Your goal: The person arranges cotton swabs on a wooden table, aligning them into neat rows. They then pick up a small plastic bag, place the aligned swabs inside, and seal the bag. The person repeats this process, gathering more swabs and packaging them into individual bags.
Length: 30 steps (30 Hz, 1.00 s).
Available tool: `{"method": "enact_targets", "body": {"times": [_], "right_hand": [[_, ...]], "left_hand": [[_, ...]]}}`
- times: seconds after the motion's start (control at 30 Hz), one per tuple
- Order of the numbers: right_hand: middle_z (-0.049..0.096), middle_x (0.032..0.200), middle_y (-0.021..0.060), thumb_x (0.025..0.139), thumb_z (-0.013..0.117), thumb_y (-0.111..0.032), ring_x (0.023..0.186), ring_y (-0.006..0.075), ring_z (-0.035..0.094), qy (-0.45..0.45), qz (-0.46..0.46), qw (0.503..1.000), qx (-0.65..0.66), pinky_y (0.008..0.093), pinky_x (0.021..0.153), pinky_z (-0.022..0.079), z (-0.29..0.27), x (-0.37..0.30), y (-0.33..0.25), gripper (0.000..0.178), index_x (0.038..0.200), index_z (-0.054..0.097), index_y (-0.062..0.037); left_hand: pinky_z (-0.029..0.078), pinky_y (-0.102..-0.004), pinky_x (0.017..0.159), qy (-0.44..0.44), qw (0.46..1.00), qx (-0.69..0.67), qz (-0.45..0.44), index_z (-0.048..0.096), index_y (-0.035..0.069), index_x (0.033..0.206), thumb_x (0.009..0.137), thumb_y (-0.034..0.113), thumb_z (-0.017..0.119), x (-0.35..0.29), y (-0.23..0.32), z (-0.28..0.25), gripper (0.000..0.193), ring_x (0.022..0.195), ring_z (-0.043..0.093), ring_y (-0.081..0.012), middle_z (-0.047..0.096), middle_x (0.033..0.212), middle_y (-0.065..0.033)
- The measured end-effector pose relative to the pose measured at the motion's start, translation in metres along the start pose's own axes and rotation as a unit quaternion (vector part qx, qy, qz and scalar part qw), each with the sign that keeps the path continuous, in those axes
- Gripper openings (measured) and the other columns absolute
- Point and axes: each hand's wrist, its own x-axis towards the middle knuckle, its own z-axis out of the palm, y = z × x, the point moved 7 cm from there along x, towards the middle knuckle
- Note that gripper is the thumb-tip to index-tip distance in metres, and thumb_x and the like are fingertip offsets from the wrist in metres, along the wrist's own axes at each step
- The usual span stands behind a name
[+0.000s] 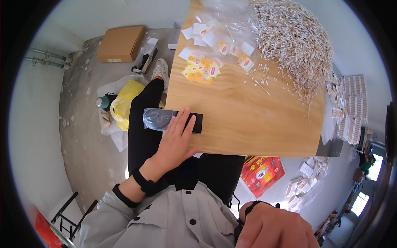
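My left hand (pixel 177 136) lies flat at the near left edge of the wooden table (pixel 248 120), fingers stretched out and slightly apart. Under its fingers is a flat black rectangular thing (pixel 197 123). A shiny see-through plastic pouch (pixel 156 119) adjoins it on the left and sticks out past the table edge; I cannot tell whether the two are one piece. Close to the camera at the lower right, my right hand (pixel 275 229) is raised with its knuckles bent. Its fingertips are out of the picture, so anything in them is hidden.
A big heap of cotton swabs (pixel 289 37) covers the far right of the table, a few lying loose (pixel 259 78). Yellow-and-white labels (pixel 201 69) and clear bags (pixel 223 20) are at the far left. On the floor are a cardboard box (pixel 120 43), a yellow bag (pixel 126 101) and a red packet (pixel 262 173).
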Motion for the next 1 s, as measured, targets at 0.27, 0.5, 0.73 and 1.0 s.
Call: {"method": "enact_targets", "body": {"times": [0.27,0.5,0.73,1.0], "right_hand": [[0.065,0.094,0.0068,0.089,0.060,-0.003,0.076,0.0139,0.059,0.081,0.103,0.915,-0.382,0.0241,0.065,0.048,-0.096,-0.039,0.000,0.019,0.108,0.062,-0.0038],[0.057,0.104,0.0081,0.081,0.073,-0.006,0.090,0.0207,0.061,0.235,0.179,0.591,-0.750,0.0314,0.079,0.052,-0.348,-0.082,0.045,0.031,0.111,0.066,-0.0076],[0.061,0.094,0.0084,0.081,0.076,-0.014,0.085,0.0232,0.064,0.240,0.270,0.625,-0.692,0.0315,0.075,0.053,-0.386,-0.098,0.052,0.016,0.095,0.070,-0.0083],[0.067,0.090,0.0122,0.086,0.070,-0.016,0.080,0.0251,0.068,0.366,0.231,0.618,-0.656,0.0347,0.071,0.053,-0.425,-0.087,0.032,0.015,0.096,0.069,-0.0053]], "left_hand": [[0.023,-0.0487,0.118,-0.014,0.999,-0.038,0.035,0.030,-0.004,0.148,0.080,0.026,0.077,0.039,0.026,0.026,0.088,0.147,0.018,-0.0440,0.020,0.157,-0.0270],[0.026,-0.0506,0.116,0.009,0.996,-0.046,0.072,0.037,-0.001,0.145,0.080,0.025,0.077,0.089,0.056,0.062,0.080,0.144,0.022,-0.0473,0.021,0.155,-0.0295],[0.024,-0.0541,0.116,0.071,0.994,-0.012,0.078,0.042,0.009,0.146,0.079,0.029,0.077,0.182,0.062,0.070,0.078,0.144,0.019,-0.0482,0.019,0.154,-0.0313],[0.018,-0.0572,0.117,0.108,0.992,0.045,0.052,0.041,0.012,0.148,0.083,0.036,0.073,0.239,0.081,0.099,0.076,0.147,0.017,-0.0448,0.018,0.157,-0.0290]]}}
